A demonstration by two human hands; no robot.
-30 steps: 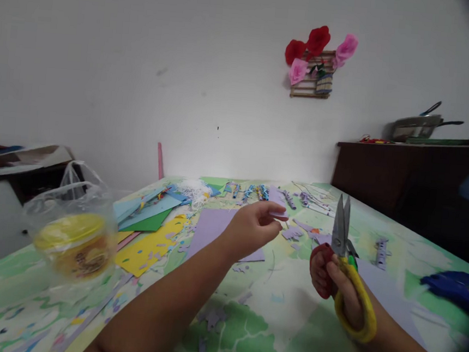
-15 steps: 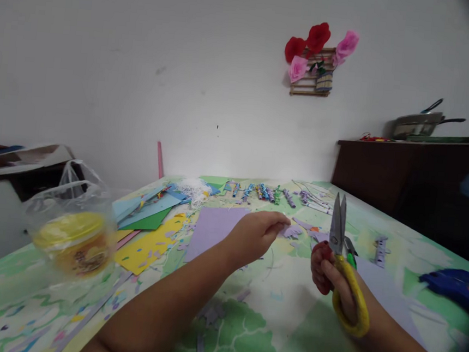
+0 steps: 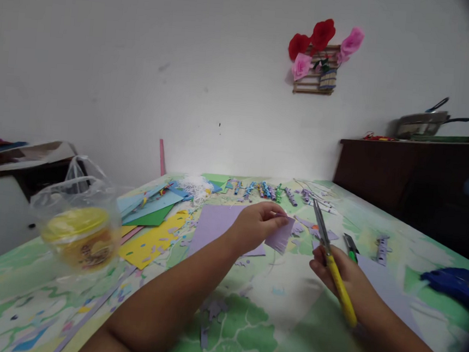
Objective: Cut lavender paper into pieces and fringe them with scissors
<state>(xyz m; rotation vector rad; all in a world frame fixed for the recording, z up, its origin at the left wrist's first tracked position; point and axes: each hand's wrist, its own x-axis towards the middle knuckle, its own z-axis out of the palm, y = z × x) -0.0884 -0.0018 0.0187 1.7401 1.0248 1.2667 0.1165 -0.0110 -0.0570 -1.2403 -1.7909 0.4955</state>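
Between the fingertips of my left hand point(image 3: 259, 226) is a small piece of purple paper point(image 3: 280, 236), its lower edge cut into fringe-like strips. Beneath that forearm lies a larger purple sheet point(image 3: 213, 222) on the table. My right hand point(image 3: 343, 270) is closed round scissors point(image 3: 323, 227) with yellow handles, their blades pointing up and away, close together. The scissors are apart from the paper. Just beyond the right hand sits a green-and-black utility knife point(image 3: 350, 246), beside another light purple sheet point(image 3: 389, 288). Purple scraps point(image 3: 302, 226) lie behind the held piece.
At the left stands a yellow-lidded tub point(image 3: 79, 239) in a plastic bag. Coloured sheets point(image 3: 153, 240) and white shredded strands point(image 3: 196, 188) lie near it. Small decorated paper rolls point(image 3: 264, 189) line the far edge. A blue glue gun point(image 3: 452, 285) rests at right.
My left hand has turned, bringing the fringed purple paper into view. The scissors in my right hand have tilted left and turned edge-on, their blades closer together. The view has shifted slightly.
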